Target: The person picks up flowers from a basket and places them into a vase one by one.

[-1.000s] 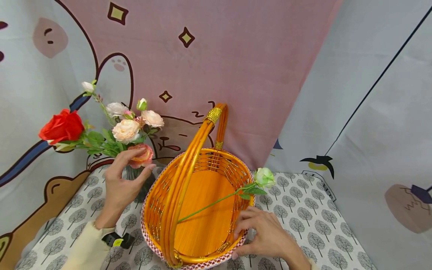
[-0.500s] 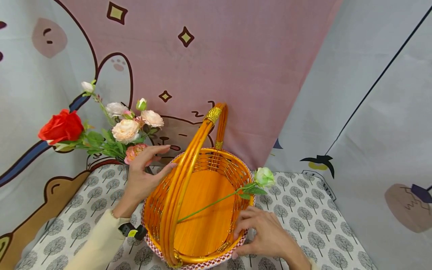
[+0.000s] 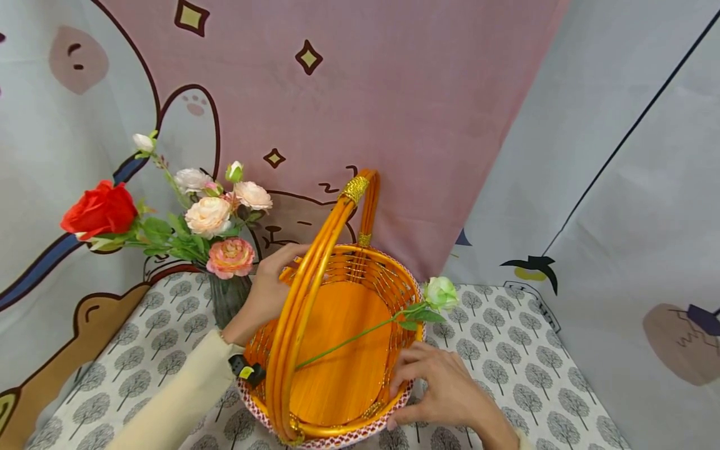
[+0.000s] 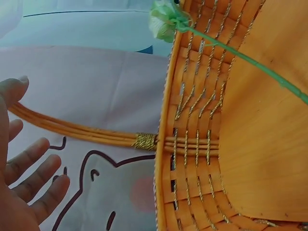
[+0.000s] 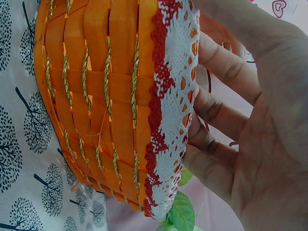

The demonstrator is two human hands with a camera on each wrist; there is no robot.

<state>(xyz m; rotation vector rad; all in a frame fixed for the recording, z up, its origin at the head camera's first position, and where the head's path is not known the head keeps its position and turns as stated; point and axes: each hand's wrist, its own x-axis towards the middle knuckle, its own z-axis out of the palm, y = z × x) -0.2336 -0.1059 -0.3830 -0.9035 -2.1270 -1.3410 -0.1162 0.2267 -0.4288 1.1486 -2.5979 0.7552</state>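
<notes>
An orange woven basket (image 3: 343, 312) with a tall arched handle (image 3: 306, 284) stands on the table. Across its inside lies a single pale green rose (image 3: 440, 292), stem inside and bloom over the right rim. My right hand (image 3: 435, 381) holds the near right rim, fingers inside and thumb outside; the right wrist view shows them around the red-and-white lace trim (image 5: 173, 96). My left hand (image 3: 269, 297) is over the basket's left side, its fingertips partly hidden behind the handle. In the left wrist view its fingers (image 4: 36, 180) are spread and loosely bent, holding nothing.
Left of the basket, a grey glass vase (image 3: 226, 300) holds several artificial flowers, with a red rose (image 3: 100, 209) leaning far left. A tree-print cloth (image 3: 506, 375) covers the table. A printed curtain (image 3: 427, 125) hangs close behind.
My left hand has moved right and slightly down, from beside the pink-orange flower to the basket's left side behind the handle. The right hand keeps its hold on the rim.
</notes>
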